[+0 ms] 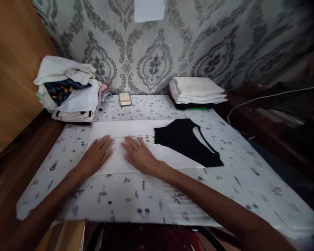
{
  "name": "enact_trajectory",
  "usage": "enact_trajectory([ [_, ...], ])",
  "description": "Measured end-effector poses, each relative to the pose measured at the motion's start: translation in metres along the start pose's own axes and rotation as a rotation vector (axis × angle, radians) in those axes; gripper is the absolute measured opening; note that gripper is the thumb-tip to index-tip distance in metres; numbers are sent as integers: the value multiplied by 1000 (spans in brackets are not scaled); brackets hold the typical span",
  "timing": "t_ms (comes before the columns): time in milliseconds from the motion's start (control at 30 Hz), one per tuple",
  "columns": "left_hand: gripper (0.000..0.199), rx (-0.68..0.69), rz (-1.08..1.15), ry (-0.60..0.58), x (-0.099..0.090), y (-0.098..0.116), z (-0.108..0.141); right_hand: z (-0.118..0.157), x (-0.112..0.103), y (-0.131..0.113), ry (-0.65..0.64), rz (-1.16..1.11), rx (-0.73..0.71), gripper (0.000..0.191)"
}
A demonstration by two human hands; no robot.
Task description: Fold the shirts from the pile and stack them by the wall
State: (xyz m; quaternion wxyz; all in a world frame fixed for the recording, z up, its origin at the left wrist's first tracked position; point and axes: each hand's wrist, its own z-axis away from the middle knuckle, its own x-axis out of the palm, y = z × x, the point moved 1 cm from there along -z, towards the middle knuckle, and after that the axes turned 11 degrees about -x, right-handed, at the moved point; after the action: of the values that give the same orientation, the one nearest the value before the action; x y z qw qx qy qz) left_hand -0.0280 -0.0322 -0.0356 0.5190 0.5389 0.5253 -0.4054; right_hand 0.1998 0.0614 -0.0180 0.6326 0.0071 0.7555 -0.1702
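Note:
A black-and-white T-shirt (181, 141) lies flat on the table, its black neck end pointing right. Its white part is folded inward lengthwise, and a bit of dark print shows between the folds. My left hand (96, 155) rests flat on the white hem end, fingers stretched out. Beside it, my right hand (140, 153) lies palm down on the white fabric near the print, fingers spread and slightly blurred. Neither hand grips the cloth.
A tall, loose pile of clothes (70, 90) stands at the back left. At the back right sits a neat folded stack (197, 91). A small pale card-like item (125, 99) lies near the patterned wall. A white cable (272, 93) runs along the right side.

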Motion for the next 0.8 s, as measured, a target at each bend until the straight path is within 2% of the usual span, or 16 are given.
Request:
enact_trajectory([
  [133,47,-46,12,37,-8,-9,7,11,6,-29,-18,-73,-106,43],
  [267,39,-104,76,-33,-22,-27,-5,14,12,-31,22,-116,-178,33],
  [333,34,-106,108,-58,-25,-31,-9,16,4,-16,81,-130,-108,32],
  [400,33,-107,118,-55,-25,-32,-10,22,-13,10,115,-95,54,34],
  [500,34,-108,121,-17,-22,-30,-8,36,-44,54,0,-10,237,33],
  [567,35,-109,116,17,-20,-28,-5,45,-58,76,-115,-12,244,31],
  [633,35,-106,100,52,-18,-27,-3,50,-63,89,-168,-39,210,28],
  [800,37,-107,51,106,-14,-25,-2,51,-50,102,-108,-164,86,17],
])
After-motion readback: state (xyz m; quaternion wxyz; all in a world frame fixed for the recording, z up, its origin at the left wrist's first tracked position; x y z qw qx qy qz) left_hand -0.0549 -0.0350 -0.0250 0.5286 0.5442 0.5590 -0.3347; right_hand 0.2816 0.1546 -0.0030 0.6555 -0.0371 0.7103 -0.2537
